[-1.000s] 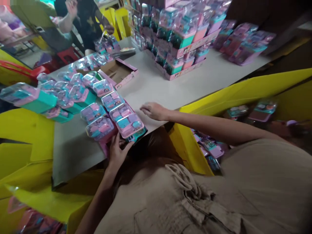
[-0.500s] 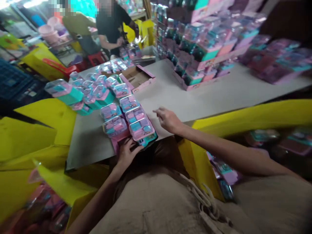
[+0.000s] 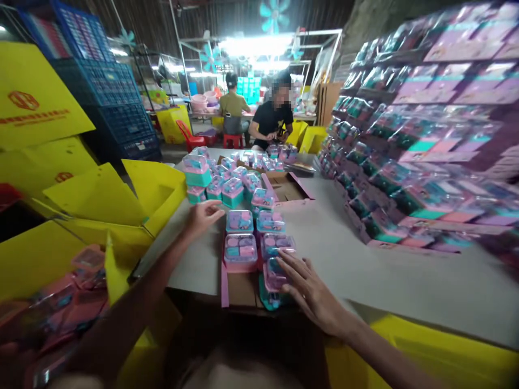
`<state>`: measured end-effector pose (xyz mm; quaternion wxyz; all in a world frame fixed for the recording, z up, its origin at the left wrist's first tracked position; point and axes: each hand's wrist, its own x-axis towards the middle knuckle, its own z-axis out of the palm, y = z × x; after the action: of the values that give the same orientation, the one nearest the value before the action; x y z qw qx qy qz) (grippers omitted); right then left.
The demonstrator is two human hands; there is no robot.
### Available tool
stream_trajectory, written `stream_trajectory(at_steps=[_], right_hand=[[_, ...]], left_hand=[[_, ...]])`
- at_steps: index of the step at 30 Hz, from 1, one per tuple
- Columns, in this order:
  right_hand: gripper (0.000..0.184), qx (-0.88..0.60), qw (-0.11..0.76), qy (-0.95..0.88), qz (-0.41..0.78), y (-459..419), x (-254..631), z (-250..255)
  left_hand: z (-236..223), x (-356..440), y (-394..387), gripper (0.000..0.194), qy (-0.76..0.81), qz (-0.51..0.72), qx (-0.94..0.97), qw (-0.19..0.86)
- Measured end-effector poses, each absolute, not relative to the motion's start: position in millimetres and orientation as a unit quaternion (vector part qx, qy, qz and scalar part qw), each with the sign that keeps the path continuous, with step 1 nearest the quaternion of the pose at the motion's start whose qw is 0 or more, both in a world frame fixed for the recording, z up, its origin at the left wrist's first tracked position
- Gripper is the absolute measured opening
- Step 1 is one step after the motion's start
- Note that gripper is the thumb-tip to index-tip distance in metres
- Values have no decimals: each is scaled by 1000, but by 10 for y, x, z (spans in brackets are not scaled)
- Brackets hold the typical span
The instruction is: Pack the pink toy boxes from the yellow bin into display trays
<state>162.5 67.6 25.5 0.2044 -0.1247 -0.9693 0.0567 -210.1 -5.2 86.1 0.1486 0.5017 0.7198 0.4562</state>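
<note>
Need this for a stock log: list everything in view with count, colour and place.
Table: one, pale grey, centre
Front tray: one, pink, near edge
Boxes in or over it: about five, pink and teal, clear-lidded
Loose boxes: many, teal and pink, table's far left
Second tray: one, pink, brown inside, mid-table
Tray stack: several tiers, mixed pastels, right
Cartons: several, yellow, both sides and behind
Crates: several, blue, back left
Chair, stool: one each, red, behind
Fans: at least three, teal, overhead
People: two, dark and olive tops, behind
Left hand: one, bare, beside loose boxes
Right hand: one, bare, at front tray's right-hand boxes
</note>
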Motion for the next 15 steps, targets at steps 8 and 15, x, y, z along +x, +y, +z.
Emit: stream_trajectory(at_steps=[8, 15], right_hand=[[67, -104, 232, -966, 34, 517, 1588, 443], [44, -202, 288, -929, 115, 1485, 988, 893]], left_hand=[[415, -2344, 704, 85, 677, 338, 596, 267], [530, -2467, 707, 81, 668, 488, 490, 273]])
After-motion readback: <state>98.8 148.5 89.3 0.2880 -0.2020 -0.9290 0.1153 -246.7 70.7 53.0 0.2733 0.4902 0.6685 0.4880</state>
